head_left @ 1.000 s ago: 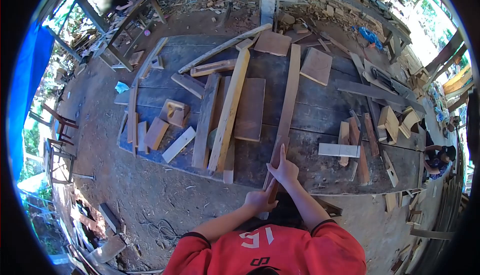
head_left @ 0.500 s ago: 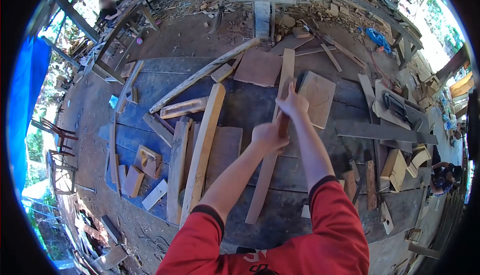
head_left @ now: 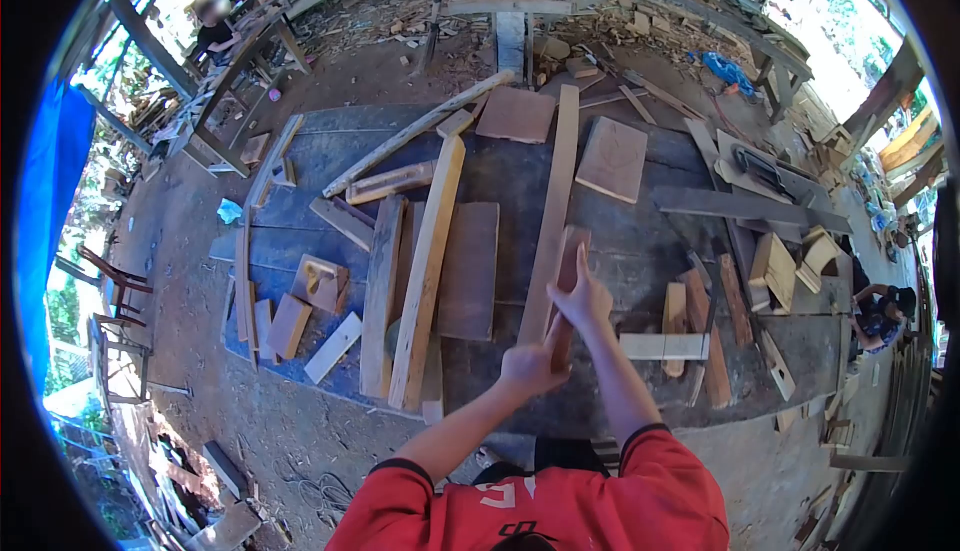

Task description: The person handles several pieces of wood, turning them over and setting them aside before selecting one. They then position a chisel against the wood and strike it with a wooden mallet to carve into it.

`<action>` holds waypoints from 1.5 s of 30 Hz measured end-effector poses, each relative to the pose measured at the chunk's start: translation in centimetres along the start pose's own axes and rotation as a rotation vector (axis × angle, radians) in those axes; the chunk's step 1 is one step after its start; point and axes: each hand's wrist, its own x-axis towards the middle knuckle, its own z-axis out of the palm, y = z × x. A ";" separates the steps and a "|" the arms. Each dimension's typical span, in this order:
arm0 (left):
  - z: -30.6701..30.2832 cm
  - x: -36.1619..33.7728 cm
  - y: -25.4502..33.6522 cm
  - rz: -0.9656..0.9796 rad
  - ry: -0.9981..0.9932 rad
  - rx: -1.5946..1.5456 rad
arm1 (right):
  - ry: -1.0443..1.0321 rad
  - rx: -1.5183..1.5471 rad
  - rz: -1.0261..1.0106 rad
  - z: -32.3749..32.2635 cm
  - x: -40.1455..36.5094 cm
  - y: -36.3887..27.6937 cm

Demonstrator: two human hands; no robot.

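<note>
Both of my hands are closed around a reddish-brown wooden block that looks like a hand plane (head_left: 569, 263). It lies along the near part of a long, narrow board (head_left: 555, 191), which runs away from me on the dark table. My left hand (head_left: 534, 368) grips the near end, low and close to my body. Farther forward, my right hand (head_left: 584, 299) wraps its right side, with one finger stretched forward along it. My hands partly hide the block and the board's near end. Left of the board lies a flat brown panel (head_left: 470, 271).
A thick pale beam (head_left: 428, 271) lies left on the table (head_left: 620, 261). A square board (head_left: 612, 159) is beyond my right hand. Tools and offcuts crowd the right side, including a dark saw-like tool (head_left: 765, 173). People sit at far left and far right.
Both hands and the block have come back toward my body along the narrow board. My view has shifted, bringing more of the table's near edge and nearby offcuts into sight.
</note>
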 end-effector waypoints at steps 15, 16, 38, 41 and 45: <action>2.9 -7.7 -3.9 -0.365 0.052 -0.357 | -0.105 0.037 0.029 0.5 -10.0 1.7; 2.7 -6.4 -3.9 -0.389 0.020 -0.208 | -0.107 0.038 0.059 0.0 -9.6 2.5; -7.1 -5.2 -4.3 -0.527 -0.013 -1.252 | 0.061 0.215 0.040 -3.0 -10.2 6.3; -11.5 -9.2 -5.9 -0.390 0.082 -1.138 | 0.056 0.268 0.024 -4.1 -10.8 6.0; -15.7 -16.4 -10.1 -0.419 -0.016 -1.085 | 0.081 0.296 -0.006 -4.5 -11.8 5.6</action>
